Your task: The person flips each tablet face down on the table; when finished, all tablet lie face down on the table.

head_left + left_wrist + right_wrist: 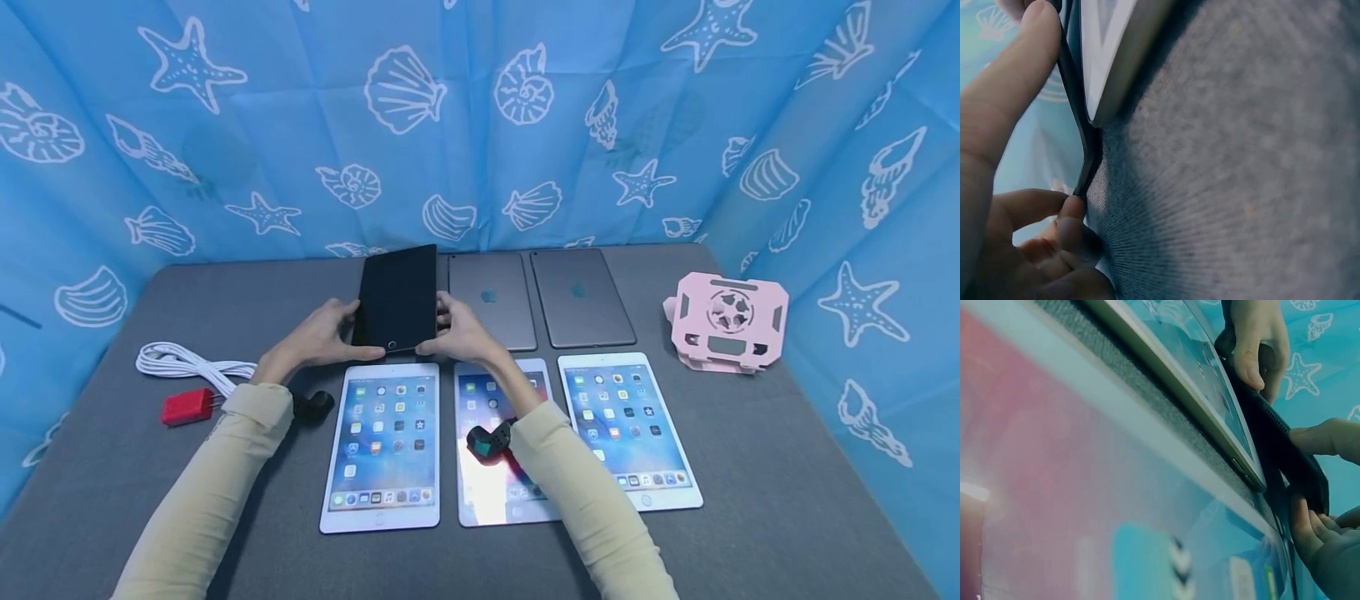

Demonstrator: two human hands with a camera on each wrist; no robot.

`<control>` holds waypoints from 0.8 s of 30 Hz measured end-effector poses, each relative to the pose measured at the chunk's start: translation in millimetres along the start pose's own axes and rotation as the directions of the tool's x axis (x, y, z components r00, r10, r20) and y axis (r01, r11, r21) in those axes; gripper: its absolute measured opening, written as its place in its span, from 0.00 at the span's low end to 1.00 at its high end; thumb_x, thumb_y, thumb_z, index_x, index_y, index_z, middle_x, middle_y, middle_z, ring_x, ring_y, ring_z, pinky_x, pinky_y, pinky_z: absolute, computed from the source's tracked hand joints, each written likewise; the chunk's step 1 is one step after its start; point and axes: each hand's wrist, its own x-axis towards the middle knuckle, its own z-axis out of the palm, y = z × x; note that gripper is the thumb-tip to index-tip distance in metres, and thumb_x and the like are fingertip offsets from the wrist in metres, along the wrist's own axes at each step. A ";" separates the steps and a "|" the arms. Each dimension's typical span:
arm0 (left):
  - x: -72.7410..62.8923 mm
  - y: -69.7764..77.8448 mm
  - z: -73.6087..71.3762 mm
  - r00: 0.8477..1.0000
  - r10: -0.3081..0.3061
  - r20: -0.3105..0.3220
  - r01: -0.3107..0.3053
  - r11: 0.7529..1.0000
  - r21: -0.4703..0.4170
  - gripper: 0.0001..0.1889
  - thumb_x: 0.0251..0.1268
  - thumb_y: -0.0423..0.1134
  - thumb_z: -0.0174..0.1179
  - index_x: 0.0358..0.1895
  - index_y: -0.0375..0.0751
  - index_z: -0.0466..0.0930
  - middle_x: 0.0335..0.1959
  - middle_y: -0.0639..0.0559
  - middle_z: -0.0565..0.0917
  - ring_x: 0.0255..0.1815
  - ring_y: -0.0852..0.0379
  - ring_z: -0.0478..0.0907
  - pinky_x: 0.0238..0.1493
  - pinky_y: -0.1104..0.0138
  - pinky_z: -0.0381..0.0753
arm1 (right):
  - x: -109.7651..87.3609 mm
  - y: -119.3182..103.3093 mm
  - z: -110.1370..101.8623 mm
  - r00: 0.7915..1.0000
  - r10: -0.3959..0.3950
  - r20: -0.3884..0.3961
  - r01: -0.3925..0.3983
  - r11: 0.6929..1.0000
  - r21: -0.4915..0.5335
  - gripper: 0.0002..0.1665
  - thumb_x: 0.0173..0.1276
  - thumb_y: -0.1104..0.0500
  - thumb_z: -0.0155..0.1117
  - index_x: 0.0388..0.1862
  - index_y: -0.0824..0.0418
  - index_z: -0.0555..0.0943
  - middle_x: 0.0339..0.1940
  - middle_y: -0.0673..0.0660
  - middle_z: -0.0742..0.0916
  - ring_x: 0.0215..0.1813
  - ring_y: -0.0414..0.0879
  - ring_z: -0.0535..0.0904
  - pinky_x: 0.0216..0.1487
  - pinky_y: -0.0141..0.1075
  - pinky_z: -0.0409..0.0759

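A black-screened tablet [397,300] is held between both hands at the back of the table, its screen toward me and its home button at the near edge. My left hand [325,333] grips the near left corner, thumb along the front and fingers at the side. On the opposite side, my right hand [461,330] pinches the near right corner, with its fingers curled behind. In the right wrist view the tablet [1294,453] appears edge-on and tilted, between the thumb and fingers of the right hand [1335,550]. The left wrist view shows its thin edge [1075,94] under the left thumb.
Two grey tablets, one in the middle [491,312] and one right [581,304], lie back-up. Three lit white tablets, left [384,446], middle [472,492] and right [628,429], form the front row. A white cable [187,362], red charger [187,407] and pink stand [727,321] flank them.
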 end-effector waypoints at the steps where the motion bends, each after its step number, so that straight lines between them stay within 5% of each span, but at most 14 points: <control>1: 0.5 0.7 0.0 1.000 -0.003 0.002 0.003 1.000 -0.002 0.61 0.56 0.65 0.71 0.80 0.28 0.49 0.63 0.30 0.70 0.46 0.45 0.71 0.43 0.59 0.71 | -0.1 0.1 -0.8 1.000 -0.017 0.009 0.017 1.000 0.009 0.57 0.59 0.73 0.71 0.82 0.66 0.52 0.67 0.69 0.77 0.62 0.63 0.81 0.60 0.45 0.84; 8: 7.0 7.6 -0.7 1.000 0.006 0.014 -0.006 1.000 -0.003 0.61 0.56 0.66 0.70 0.79 0.26 0.52 0.66 0.30 0.70 0.48 0.45 0.72 0.46 0.57 0.74 | -3.7 -2.3 -8.3 0.994 -0.106 0.013 0.105 0.994 0.026 0.54 0.57 0.77 0.71 0.80 0.64 0.57 0.65 0.69 0.76 0.60 0.64 0.83 0.55 0.44 0.86; 24: 17.9 26.1 -3.9 0.995 0.048 0.091 -0.050 0.999 0.009 0.56 0.59 0.64 0.69 0.79 0.26 0.55 0.68 0.30 0.70 0.52 0.43 0.73 0.52 0.52 0.77 | -14.8 -6.9 -20.8 0.996 -0.084 -0.039 0.082 0.996 -0.036 0.59 0.58 0.72 0.73 0.83 0.66 0.50 0.73 0.68 0.73 0.66 0.64 0.79 0.56 0.46 0.85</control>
